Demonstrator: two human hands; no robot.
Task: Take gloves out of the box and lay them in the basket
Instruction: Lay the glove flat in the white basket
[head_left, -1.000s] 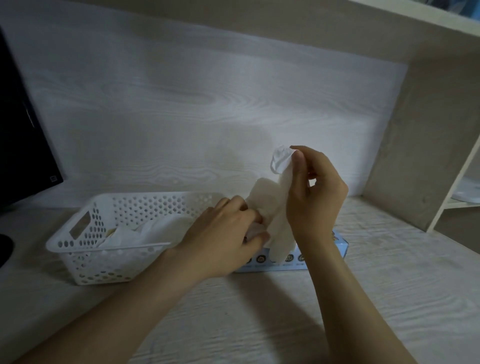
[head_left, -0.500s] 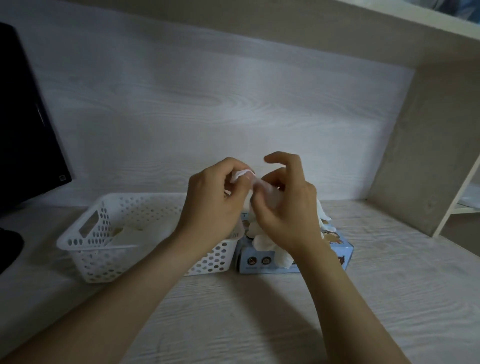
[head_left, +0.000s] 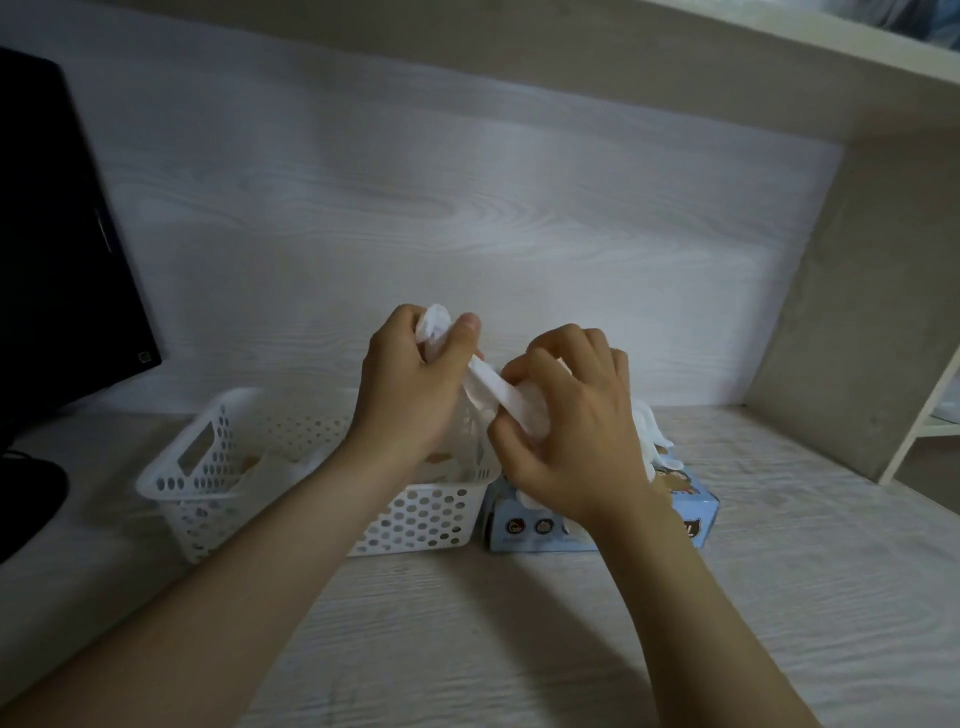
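Both hands are up above the desk (head_left: 519, 649), a white glove (head_left: 488, 387) stretched between them: the left hand (head_left: 410, 395) grips one end with fingers and thumb curled round it, the right hand (head_left: 571, 431) clutches the other end. Below the left wrist sits the white perforated basket (head_left: 208, 483) with white gloves lying in it. Just beside it, under the right hand, is the blue box (head_left: 691, 512), more gloves poking from its top; a dark monitor (head_left: 57, 249) stands at far left.
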